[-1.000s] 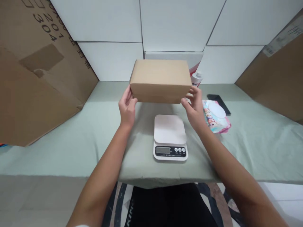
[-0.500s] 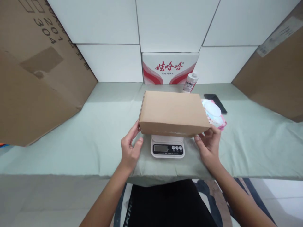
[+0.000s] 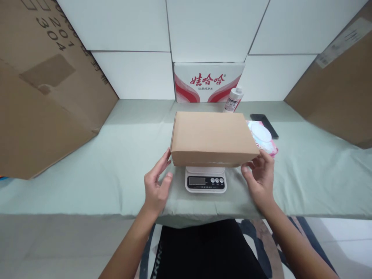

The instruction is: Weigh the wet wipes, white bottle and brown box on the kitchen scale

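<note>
A closed brown cardboard box rests flat on a white kitchen scale and covers its plate. Only the scale's front shows, with a dark display and round buttons; no digits can be read. My left hand is at the box's lower left corner, fingertips at its side and thumb held apart from it. At the front right corner is my right hand, its fingers loosely bent beside the box and its thumb just below the edge. Neither hand grips the box.
Behind the box stands a white bottle before a red-and-white carton. To the right lie a pink-and-white packet and a black tray-like object. Large cartons flank the green cloth, left and right.
Both hands have drawn slightly outward, the left thumb away from the box and the right hand a little to the right. The box stays on the scale, almost unmoved.
</note>
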`<action>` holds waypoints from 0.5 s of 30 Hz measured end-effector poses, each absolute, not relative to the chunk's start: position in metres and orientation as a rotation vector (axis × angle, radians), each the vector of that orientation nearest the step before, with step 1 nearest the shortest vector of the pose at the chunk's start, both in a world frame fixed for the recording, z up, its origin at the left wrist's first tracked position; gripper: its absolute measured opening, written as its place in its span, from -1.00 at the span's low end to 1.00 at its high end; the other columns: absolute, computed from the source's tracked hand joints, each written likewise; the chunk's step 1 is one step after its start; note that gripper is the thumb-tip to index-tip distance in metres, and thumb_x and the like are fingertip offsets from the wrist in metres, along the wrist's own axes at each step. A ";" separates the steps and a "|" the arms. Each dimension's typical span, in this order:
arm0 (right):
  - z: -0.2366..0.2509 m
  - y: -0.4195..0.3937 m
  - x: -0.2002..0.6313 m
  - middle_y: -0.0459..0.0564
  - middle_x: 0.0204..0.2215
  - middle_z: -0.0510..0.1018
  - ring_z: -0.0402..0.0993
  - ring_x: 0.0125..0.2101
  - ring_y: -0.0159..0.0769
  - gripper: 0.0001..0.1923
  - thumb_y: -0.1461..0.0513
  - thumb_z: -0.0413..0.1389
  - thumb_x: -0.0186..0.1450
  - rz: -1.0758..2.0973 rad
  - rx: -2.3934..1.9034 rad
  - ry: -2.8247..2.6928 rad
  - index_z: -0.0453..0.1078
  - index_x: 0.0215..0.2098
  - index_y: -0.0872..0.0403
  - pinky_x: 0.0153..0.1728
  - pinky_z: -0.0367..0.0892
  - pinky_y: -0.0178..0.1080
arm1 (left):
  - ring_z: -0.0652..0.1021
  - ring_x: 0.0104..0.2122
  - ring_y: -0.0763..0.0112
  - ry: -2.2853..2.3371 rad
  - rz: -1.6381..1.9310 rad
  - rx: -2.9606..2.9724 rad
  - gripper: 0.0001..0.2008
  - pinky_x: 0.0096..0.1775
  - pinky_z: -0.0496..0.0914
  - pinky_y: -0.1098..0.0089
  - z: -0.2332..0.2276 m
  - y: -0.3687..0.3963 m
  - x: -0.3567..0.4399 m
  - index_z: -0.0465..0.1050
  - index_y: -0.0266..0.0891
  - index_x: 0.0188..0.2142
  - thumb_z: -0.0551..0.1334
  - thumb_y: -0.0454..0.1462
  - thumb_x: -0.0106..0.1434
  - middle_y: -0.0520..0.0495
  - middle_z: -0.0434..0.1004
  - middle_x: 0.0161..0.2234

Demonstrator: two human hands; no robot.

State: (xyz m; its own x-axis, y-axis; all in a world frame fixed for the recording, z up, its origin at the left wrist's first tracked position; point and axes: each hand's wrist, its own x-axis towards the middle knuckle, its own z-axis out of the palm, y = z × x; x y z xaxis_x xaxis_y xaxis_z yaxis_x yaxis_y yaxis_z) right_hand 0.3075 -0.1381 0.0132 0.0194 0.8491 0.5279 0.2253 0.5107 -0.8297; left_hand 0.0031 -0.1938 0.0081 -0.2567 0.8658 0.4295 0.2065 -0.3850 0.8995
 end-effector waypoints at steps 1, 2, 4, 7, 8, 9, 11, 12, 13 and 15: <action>0.015 -0.139 0.307 0.01 0.21 0.39 0.47 0.01 -0.21 -0.32 0.18 0.27 0.33 0.637 -0.992 -1.522 0.18 0.34 -0.30 -0.10 0.46 -0.13 | 0.50 0.29 0.05 1.316 1.668 1.476 -0.48 0.27 0.47 -0.01 0.008 -0.195 0.003 0.40 -0.10 0.34 0.24 -0.18 0.41 -0.16 0.46 0.31; 0.018 -0.139 0.306 0.02 0.21 0.39 0.47 0.00 -0.20 -0.31 0.17 0.27 0.33 0.651 -1.011 -1.529 0.17 0.36 -0.31 -0.10 0.48 -0.12 | 0.51 0.27 0.05 1.314 1.652 1.465 -0.48 0.26 0.48 -0.01 0.009 -0.195 0.003 0.41 -0.10 0.33 0.24 -0.17 0.40 -0.16 0.48 0.30; 0.026 -0.134 0.301 0.02 0.21 0.39 0.46 0.02 -0.17 -0.29 0.13 0.28 0.33 0.674 -1.026 -1.534 0.16 0.36 -0.33 -0.09 0.51 -0.09 | 0.52 0.27 0.05 1.311 1.643 1.442 -0.46 0.27 0.48 0.01 0.013 -0.193 0.003 0.42 -0.10 0.33 0.27 -0.16 0.38 -0.16 0.48 0.30; 0.044 -0.113 0.288 0.01 0.22 0.37 0.47 0.02 -0.16 -0.29 0.07 0.29 0.31 0.690 -1.020 -1.543 0.16 0.35 -0.36 -0.13 0.56 -0.11 | 0.49 0.30 0.04 1.301 1.706 1.404 -0.45 0.30 0.44 0.01 0.029 -0.173 0.000 0.43 -0.12 0.31 0.28 -0.12 0.36 -0.17 0.49 0.30; 0.050 -0.102 0.282 0.01 0.23 0.38 0.48 0.02 -0.16 -0.29 0.05 0.29 0.31 0.700 -1.023 -1.547 0.15 0.35 -0.36 -0.15 0.58 -0.12 | 0.47 0.31 0.03 1.294 1.736 1.391 -0.45 0.32 0.42 0.02 0.036 -0.162 -0.003 0.44 -0.13 0.30 0.28 -0.10 0.35 -0.18 0.49 0.30; 0.054 -0.089 0.275 0.01 0.23 0.38 0.49 0.01 -0.15 -0.28 0.03 0.29 0.31 0.718 -1.029 -1.550 0.14 0.36 -0.35 -0.16 0.59 -0.12 | 0.45 0.33 0.04 1.287 1.767 1.376 -0.45 0.33 0.40 0.03 0.041 -0.148 -0.006 0.44 -0.14 0.29 0.27 -0.10 0.35 -0.18 0.48 0.30; 0.058 -0.060 0.260 0.04 0.22 0.41 0.53 -0.02 -0.13 -0.27 0.02 0.28 0.30 0.770 -1.042 -1.553 0.14 0.37 -0.32 -0.19 0.61 -0.10 | 0.43 0.35 0.05 1.287 1.796 1.341 -0.46 0.33 0.39 0.07 0.046 -0.117 -0.013 0.45 -0.14 0.27 0.26 -0.11 0.33 -0.18 0.48 0.30; 0.057 -0.045 0.252 0.06 0.21 0.44 0.56 -0.06 -0.13 -0.27 0.02 0.28 0.29 0.798 -1.044 -1.551 0.15 0.36 -0.28 -0.20 0.62 -0.07 | 0.44 0.33 0.06 1.303 1.790 1.316 -0.47 0.31 0.40 0.09 0.046 -0.101 -0.016 0.46 -0.14 0.25 0.26 -0.12 0.31 -0.19 0.50 0.29; 0.055 -0.031 0.245 0.08 0.18 0.47 0.58 -0.10 -0.12 -0.27 0.03 0.28 0.28 0.829 -1.045 -1.548 0.17 0.36 -0.24 -0.20 0.62 -0.04 | 0.47 0.32 0.08 1.330 1.780 1.293 -0.48 0.30 0.41 0.10 0.044 -0.086 -0.020 0.46 -0.14 0.23 0.26 -0.13 0.29 -0.19 0.51 0.27; 0.048 -0.006 0.232 0.11 0.12 0.53 0.59 -0.19 -0.13 -0.29 0.06 0.28 0.25 0.893 -1.073 -1.530 0.22 0.32 -0.16 -0.17 0.63 0.04 | 0.50 0.28 0.11 1.392 1.767 1.246 -0.50 0.29 0.42 0.11 0.035 -0.060 -0.026 0.48 -0.14 0.19 0.26 -0.14 0.27 -0.20 0.54 0.24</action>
